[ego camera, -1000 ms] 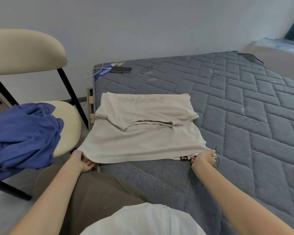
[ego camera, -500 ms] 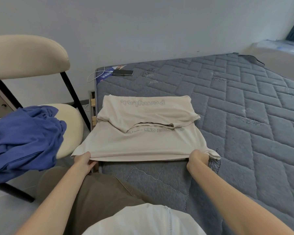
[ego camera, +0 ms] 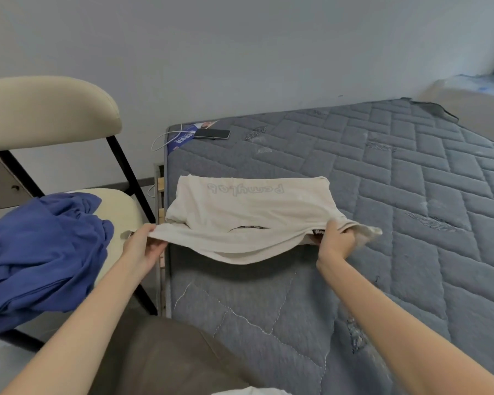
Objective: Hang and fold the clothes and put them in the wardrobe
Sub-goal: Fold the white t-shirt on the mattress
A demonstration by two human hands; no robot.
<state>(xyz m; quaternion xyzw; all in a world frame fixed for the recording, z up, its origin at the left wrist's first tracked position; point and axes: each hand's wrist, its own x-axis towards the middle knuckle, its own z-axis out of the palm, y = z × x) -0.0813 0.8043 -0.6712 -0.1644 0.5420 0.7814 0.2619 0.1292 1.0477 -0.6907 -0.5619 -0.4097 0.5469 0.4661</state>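
A grey quilted mattress [ego camera: 382, 195] sits beside a cream padded chair [ego camera: 49, 109] bearing a crumpled blue garment [ego camera: 40, 252]. A half-folded cream T-shirt [ego camera: 240, 212] lies by the mattress's left edge. Its near hem is held off the surface, with the left hand [ego camera: 143, 246] and right hand [ego camera: 334, 243] each gripping a corner.

L hand [ego camera: 143, 246] & R hand [ego camera: 335, 243] grip beige shirt [ego camera: 248, 212] hem, lifted off mattress [ego camera: 382, 195].

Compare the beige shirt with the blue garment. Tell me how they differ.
The beige shirt lies partly folded on the mattress; the blue garment sits crumpled on the chair. The left hand and right hand grip the beige shirt's near edge; nothing holds the blue garment. The beige shirt shows lettering; the blue garment shows none. Both are soft cloth.
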